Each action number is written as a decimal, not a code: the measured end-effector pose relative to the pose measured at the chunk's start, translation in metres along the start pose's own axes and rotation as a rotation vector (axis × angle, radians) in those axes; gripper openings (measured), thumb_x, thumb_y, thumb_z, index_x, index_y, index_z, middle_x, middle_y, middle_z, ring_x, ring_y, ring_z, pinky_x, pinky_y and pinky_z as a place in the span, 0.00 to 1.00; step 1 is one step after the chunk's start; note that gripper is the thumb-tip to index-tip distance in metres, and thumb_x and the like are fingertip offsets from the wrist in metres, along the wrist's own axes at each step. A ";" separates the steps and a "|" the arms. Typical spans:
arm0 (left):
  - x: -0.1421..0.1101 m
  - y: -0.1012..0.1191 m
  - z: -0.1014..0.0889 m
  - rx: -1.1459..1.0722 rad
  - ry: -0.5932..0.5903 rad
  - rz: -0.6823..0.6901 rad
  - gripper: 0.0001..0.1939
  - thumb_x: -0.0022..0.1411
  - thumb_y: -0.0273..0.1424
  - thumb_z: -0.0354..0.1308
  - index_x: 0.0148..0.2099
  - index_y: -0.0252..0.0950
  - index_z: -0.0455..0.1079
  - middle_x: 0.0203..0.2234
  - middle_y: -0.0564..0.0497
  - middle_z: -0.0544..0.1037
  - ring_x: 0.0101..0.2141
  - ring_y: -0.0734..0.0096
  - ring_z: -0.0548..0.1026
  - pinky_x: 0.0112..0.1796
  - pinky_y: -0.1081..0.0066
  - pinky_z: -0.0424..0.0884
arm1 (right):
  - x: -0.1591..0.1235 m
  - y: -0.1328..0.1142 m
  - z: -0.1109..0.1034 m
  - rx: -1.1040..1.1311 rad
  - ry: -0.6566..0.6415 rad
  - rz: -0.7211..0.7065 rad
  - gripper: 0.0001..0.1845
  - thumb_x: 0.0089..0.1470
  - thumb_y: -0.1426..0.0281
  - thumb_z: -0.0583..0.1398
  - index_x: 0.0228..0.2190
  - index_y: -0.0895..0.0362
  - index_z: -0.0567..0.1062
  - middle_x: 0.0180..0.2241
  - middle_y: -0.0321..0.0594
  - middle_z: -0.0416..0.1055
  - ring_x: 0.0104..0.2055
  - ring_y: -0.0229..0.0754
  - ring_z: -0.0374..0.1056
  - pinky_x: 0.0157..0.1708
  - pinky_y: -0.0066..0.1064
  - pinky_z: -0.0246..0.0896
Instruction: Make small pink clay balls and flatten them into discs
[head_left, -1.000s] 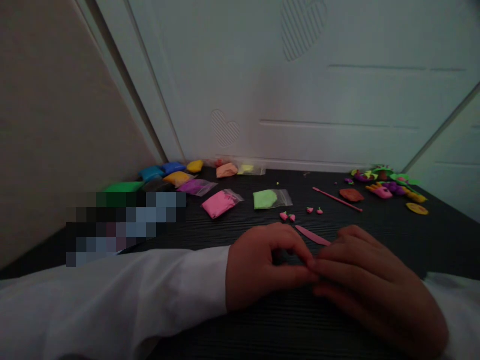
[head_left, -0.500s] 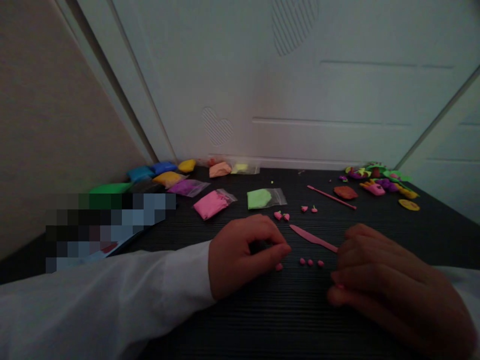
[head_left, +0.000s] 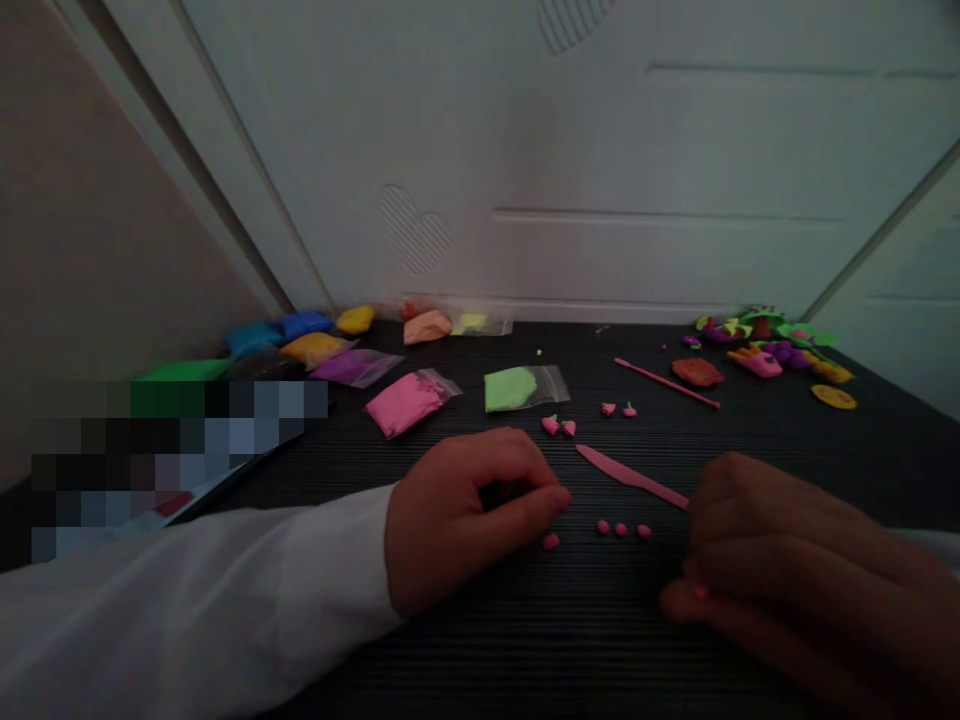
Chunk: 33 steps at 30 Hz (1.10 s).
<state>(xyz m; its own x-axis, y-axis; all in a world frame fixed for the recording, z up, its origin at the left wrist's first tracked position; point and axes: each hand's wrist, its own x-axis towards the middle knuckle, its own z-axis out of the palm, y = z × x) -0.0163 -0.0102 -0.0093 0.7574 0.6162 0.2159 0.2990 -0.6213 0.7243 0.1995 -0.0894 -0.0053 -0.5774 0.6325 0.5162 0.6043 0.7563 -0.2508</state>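
Note:
My right hand [head_left: 802,570] is closed, with a small pink clay ball [head_left: 700,591] between thumb and fingers. It hovers at the right, by the handle end of a pink plastic knife [head_left: 626,474]. My left hand [head_left: 476,515] rests on the table with thumb and forefinger pressed together; whatever its curled fingers may hold is hidden. A pink clay lump [head_left: 551,541] lies just under its fingertips. Between the hands, three pink clay balls [head_left: 621,530] sit in a row. Beyond the knife are small pink clay pieces with green tops [head_left: 551,425], in two pairs.
On the dark table [head_left: 480,650] lie a pink clay bag [head_left: 405,402], a light green clay bag [head_left: 510,389] and several other coloured bags at the back left. A pink stick tool [head_left: 666,382], a red-brown clay piece [head_left: 697,372] and finished-looking clay figures [head_left: 761,362] lie right. A white panel [head_left: 480,130] stands behind.
The camera view has shifted slightly. My right thumb and fingers have shifted, and the pink ball between them shows more clearly. My left hand keeps its pose.

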 end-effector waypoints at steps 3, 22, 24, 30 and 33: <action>0.000 0.000 0.000 0.001 -0.006 -0.002 0.10 0.57 0.31 0.49 0.28 0.33 0.68 0.24 0.54 0.68 0.26 0.77 0.66 0.29 0.75 0.62 | -0.003 0.003 0.000 -0.003 -0.073 -0.042 0.11 0.46 0.77 0.56 0.36 0.57 0.67 0.30 0.38 0.68 0.33 0.36 0.63 0.31 0.29 0.60; 0.000 0.000 0.000 0.001 -0.013 0.014 0.10 0.57 0.30 0.49 0.28 0.32 0.68 0.23 0.53 0.68 0.27 0.77 0.66 0.29 0.75 0.61 | 0.003 0.001 0.004 -0.091 -0.028 -0.001 0.05 0.49 0.69 0.56 0.30 0.57 0.70 0.27 0.35 0.69 0.29 0.35 0.63 0.30 0.31 0.56; 0.000 0.000 0.000 -0.001 -0.019 0.016 0.10 0.57 0.30 0.49 0.28 0.32 0.68 0.23 0.53 0.67 0.27 0.77 0.66 0.29 0.75 0.61 | 0.003 0.000 0.004 -0.078 -0.032 -0.001 0.04 0.48 0.70 0.57 0.30 0.57 0.70 0.27 0.35 0.69 0.28 0.35 0.63 0.29 0.32 0.56; 0.000 -0.001 -0.001 0.000 -0.021 0.015 0.10 0.57 0.30 0.49 0.28 0.32 0.68 0.24 0.53 0.68 0.26 0.77 0.66 0.29 0.75 0.61 | 0.001 -0.001 0.003 -0.080 -0.027 -0.011 0.05 0.48 0.68 0.57 0.29 0.56 0.70 0.25 0.34 0.69 0.27 0.34 0.63 0.30 0.31 0.56; 0.000 0.000 0.000 -0.001 -0.020 0.013 0.10 0.57 0.30 0.49 0.28 0.32 0.68 0.24 0.54 0.68 0.26 0.77 0.66 0.29 0.76 0.61 | 0.002 -0.001 0.002 -0.086 -0.035 -0.025 0.05 0.49 0.68 0.57 0.28 0.57 0.70 0.24 0.33 0.69 0.25 0.33 0.62 0.30 0.31 0.55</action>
<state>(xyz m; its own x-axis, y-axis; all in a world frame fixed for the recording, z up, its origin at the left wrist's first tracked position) -0.0169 -0.0101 -0.0093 0.7728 0.5984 0.2115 0.2891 -0.6286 0.7220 0.1967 -0.0885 -0.0060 -0.6111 0.6201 0.4919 0.6331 0.7560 -0.1664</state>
